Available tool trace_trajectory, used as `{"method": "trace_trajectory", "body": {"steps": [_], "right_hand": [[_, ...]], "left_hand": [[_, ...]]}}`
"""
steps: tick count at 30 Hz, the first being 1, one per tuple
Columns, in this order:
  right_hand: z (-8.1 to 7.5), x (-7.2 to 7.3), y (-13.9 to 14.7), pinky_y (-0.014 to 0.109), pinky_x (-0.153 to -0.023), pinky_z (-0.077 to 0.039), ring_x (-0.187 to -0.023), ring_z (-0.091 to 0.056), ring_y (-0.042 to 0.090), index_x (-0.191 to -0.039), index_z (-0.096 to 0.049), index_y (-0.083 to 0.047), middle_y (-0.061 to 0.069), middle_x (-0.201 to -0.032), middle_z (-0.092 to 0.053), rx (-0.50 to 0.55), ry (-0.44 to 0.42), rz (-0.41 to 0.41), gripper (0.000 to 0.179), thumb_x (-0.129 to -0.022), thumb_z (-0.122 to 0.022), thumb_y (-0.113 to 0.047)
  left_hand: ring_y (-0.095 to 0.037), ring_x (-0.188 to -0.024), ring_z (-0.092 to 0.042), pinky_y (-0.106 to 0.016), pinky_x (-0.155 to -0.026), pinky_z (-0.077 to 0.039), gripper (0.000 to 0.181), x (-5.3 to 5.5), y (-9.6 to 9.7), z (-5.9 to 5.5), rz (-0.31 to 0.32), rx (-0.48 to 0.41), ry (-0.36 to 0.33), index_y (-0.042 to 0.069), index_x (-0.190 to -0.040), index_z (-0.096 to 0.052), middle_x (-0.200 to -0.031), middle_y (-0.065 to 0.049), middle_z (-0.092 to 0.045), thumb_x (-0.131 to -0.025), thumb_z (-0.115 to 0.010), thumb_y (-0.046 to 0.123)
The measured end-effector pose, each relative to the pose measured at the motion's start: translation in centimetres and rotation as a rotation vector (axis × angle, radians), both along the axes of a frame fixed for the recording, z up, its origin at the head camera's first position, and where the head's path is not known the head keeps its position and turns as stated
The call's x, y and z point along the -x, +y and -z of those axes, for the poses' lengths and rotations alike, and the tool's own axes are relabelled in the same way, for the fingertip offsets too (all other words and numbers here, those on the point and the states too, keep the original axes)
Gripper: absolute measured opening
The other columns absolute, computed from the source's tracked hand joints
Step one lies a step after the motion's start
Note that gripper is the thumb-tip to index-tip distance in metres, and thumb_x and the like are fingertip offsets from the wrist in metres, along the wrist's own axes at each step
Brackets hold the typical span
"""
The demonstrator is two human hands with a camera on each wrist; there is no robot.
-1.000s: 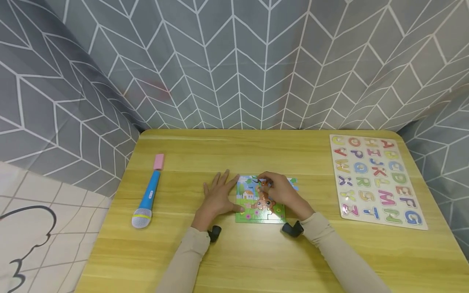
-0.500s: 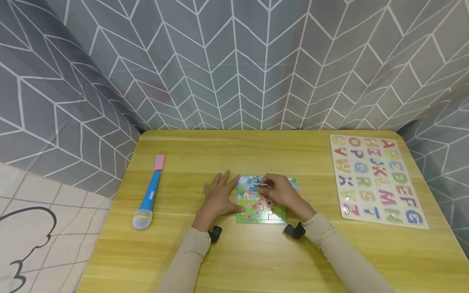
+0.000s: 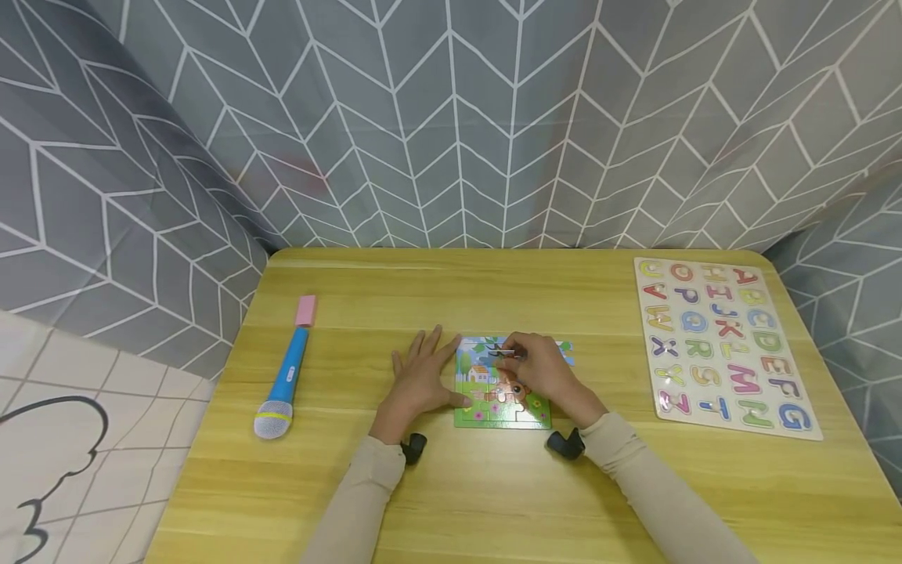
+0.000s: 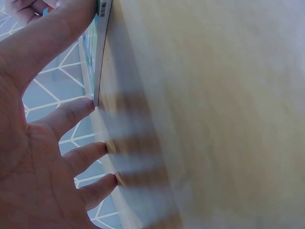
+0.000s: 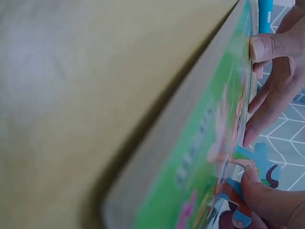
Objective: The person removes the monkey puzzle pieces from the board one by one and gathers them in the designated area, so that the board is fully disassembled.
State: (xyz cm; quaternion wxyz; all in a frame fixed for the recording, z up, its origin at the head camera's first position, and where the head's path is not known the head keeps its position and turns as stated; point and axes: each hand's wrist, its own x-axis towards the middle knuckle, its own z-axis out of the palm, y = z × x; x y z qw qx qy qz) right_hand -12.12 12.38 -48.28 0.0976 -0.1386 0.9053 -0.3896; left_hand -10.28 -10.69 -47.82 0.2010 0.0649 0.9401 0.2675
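Observation:
A jigsaw board with a green and blue cartoon scene lies at mid-table. My left hand has its fingers spread at the left side. Its thumb rests on the board, and the index fingertip touches the board's corner. My right hand is over the upper right part, pinching a jigsaw piece between thumb and fingers. That piece is blue with brown parts, and it is tilted up from the board in the head view. The right hand hides part of the picture under it.
Beyond the right hand a blue-green piece sticks out past the board. An alphabet board lies at the right. At the left are a blue toy microphone and a pink block. A grey curtain hangs behind the table.
The jigsaw piece in my right hand has tipped up, showing its thin edge, and the right fingers have shifted slightly. My left hand stays where it was.

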Motion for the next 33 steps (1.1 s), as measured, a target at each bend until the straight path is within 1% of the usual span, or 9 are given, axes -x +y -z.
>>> {"method": "trace_trajectory", "body": {"steps": [5,7,9,11,13,16,19,26,33], "right_hand": [[0.0,-0.1,0.0,0.044,-0.083,-0.058,-0.088,-0.066,0.024,-0.098,-0.074,-0.009,0.009,-0.095,-0.075,-0.036,0.035,-0.005,0.011,-0.089,-0.077,-0.014],[-0.1,-0.1,-0.2,0.045,-0.085,-0.057,-0.090,-0.064,0.024,-0.099,-0.073,-0.010,0.007,-0.096,-0.075,-0.063,0.034,-0.024,0.010,-0.090,-0.075,-0.015],[-0.2,-0.1,-0.4,0.046,-0.087,-0.058,-0.094,-0.066,0.026,-0.104,-0.073,-0.009,0.007,-0.100,-0.075,-0.096,0.039,-0.056,0.014,-0.092,-0.074,-0.015],[-0.2,-0.1,-0.7,0.045,-0.086,-0.058,-0.094,-0.066,0.026,-0.108,-0.073,-0.007,0.008,-0.101,-0.074,-0.134,0.067,-0.100,0.018,-0.092,-0.073,-0.015],[-0.2,-0.1,-0.9,0.043,-0.083,-0.059,-0.091,-0.067,0.026,-0.111,-0.073,-0.003,0.009,-0.100,-0.073,-0.166,0.121,-0.138,0.023,-0.092,-0.074,-0.015],[-0.1,0.0,-1.0,0.038,-0.074,-0.057,-0.082,-0.065,0.024,-0.109,-0.074,0.001,0.010,-0.094,-0.072,-0.206,0.197,-0.171,0.025,-0.090,-0.075,-0.016],[-0.1,0.0,-1.2,0.034,-0.071,-0.056,-0.078,-0.063,0.021,-0.106,-0.075,0.001,0.009,-0.090,-0.071,-0.217,0.222,-0.174,0.024,-0.089,-0.075,-0.016],[0.1,-0.1,-1.4,0.027,-0.065,-0.059,-0.070,-0.068,0.018,-0.099,-0.077,0.001,0.007,-0.082,-0.070,-0.188,0.249,-0.154,0.018,-0.086,-0.078,-0.011],[0.1,-0.2,-1.7,0.031,-0.063,-0.060,-0.065,-0.068,0.019,-0.090,-0.076,0.000,0.006,-0.074,-0.068,-0.245,0.349,-0.151,0.012,-0.085,-0.080,-0.010]], "left_hand": [[-0.037,-0.159,-0.001,-0.078,-0.117,0.005,0.108,0.0,0.0,-0.1,0.004,0.003,0.007,0.029,-0.158,-0.033,-0.172,-0.005,-0.011,-0.069,-0.091,0.045],[-0.037,-0.159,-0.001,-0.078,-0.117,0.005,0.109,0.0,0.0,-0.2,0.005,0.002,0.009,0.029,-0.158,-0.032,-0.172,-0.006,-0.011,-0.068,-0.091,0.045],[-0.038,-0.159,-0.001,-0.078,-0.117,0.005,0.109,0.0,0.0,-0.2,0.006,0.003,0.011,0.029,-0.158,-0.032,-0.172,-0.006,-0.011,-0.068,-0.091,0.044],[-0.038,-0.159,-0.001,-0.078,-0.117,0.005,0.109,0.1,0.0,-0.2,0.007,0.003,0.009,0.029,-0.158,-0.032,-0.172,-0.006,-0.011,-0.068,-0.092,0.044],[-0.038,-0.159,-0.001,-0.078,-0.117,0.005,0.109,0.1,0.0,-0.2,0.009,0.003,0.009,0.029,-0.158,-0.032,-0.172,-0.006,-0.011,-0.068,-0.092,0.044],[-0.038,-0.159,-0.001,-0.079,-0.117,0.005,0.110,0.1,0.0,-0.2,0.012,0.007,0.008,0.029,-0.158,-0.032,-0.172,-0.007,-0.011,-0.068,-0.092,0.044],[-0.039,-0.159,-0.002,-0.079,-0.116,0.004,0.109,0.1,0.0,-0.2,0.013,0.011,0.011,0.028,-0.158,-0.033,-0.171,-0.007,-0.012,-0.067,-0.092,0.044],[-0.038,-0.159,-0.001,-0.079,-0.116,0.006,0.110,0.1,0.0,-0.1,0.007,0.009,-0.004,0.030,-0.158,-0.032,-0.172,-0.006,-0.010,-0.068,-0.092,0.044],[-0.038,-0.159,0.000,-0.078,-0.116,0.006,0.109,0.2,0.2,0.1,0.000,0.004,0.000,0.029,-0.158,-0.033,-0.172,-0.005,-0.010,-0.068,-0.092,0.043]]}}
